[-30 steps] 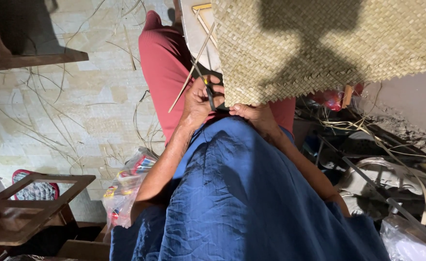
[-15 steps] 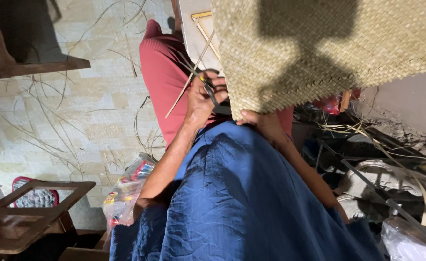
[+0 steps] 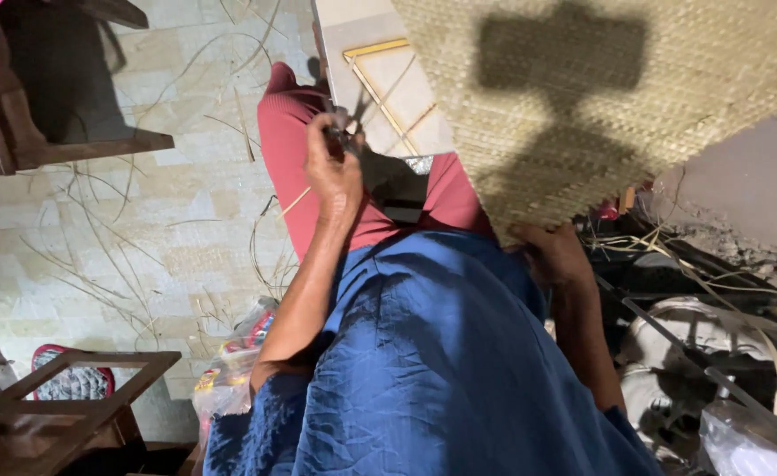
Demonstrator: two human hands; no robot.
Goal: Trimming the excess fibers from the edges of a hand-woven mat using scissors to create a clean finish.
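Note:
A large woven straw mat [image 3: 635, 97] hangs over my lap and fills the upper right of the view. My right hand [image 3: 554, 256] grips its lower edge from below. My left hand [image 3: 331, 172] is over my red-trousered thigh [image 3: 287, 141], left of the mat and apart from it. It is closed around a small dark tool [image 3: 349, 132] that looks like scissors. A thin straw strand [image 3: 294, 203] sticks out beside my left wrist. My blue top [image 3: 424, 370] fills the bottom centre.
Loose straw strands [image 3: 133, 220] litter the tiled floor. A wooden frame stool [image 3: 80, 397] stands at lower left, dark wooden furniture [image 3: 62, 115] at upper left. A plastic bag [image 3: 230, 370] lies by my left elbow. Metal clutter [image 3: 706, 353] fills the right.
My left hand has pulled away from the mat's edge, up and to the left, still holding the tool. My right hand has slid right along the mat's lower edge.

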